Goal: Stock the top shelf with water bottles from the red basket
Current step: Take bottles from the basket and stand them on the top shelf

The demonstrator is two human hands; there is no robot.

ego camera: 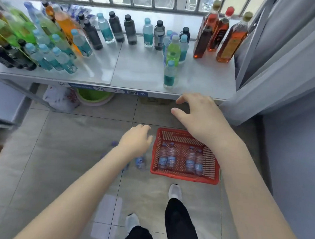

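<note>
**Inspector:** Basket, and where?

**Clerk:** The red basket [184, 177] sits on the grey tiled floor [69, 151]. It is a rectangular moulded plastic lattice with walls flaring outward. Four water bottles [171, 155] lie inside in two pairs, clear ribbed plastic with blue labels. A bare strip of lattice runs between the pairs.

**Inspector:** Anything outside it?

**Clerk:** One small bottle [140, 161] on the tiles just beside the basket's left wall (blurred; I cannot tell whether it stands or lies).

**Inspector:** Hands?

**Clerk:** The left hand [135, 140] hangs over the floor near the basket's far left corner, fingers loosely bent and slightly apart, holding nothing. The right hand [196, 112] is above the basket, close to the front edge of the top shelf [137, 70]. Its fingers and thumb are spread and gently curved, gripping nothing.

**Inspector:** Shelf surface?

**Clerk:** A glossy white slab with a straight front edge carrying a label strip [107, 89]. Bottles crowd the left end and the back row, and tall amber bottles [230, 37] stand at the right. One teal-labelled bottle [169, 75] stands alone near the front edge. Open surface lies across the middle and at the front right.

**Inspector:** Beneath?

**Clerk:** A round green basin [93, 97] and a crumpled plastic bag [60, 98]
</note>
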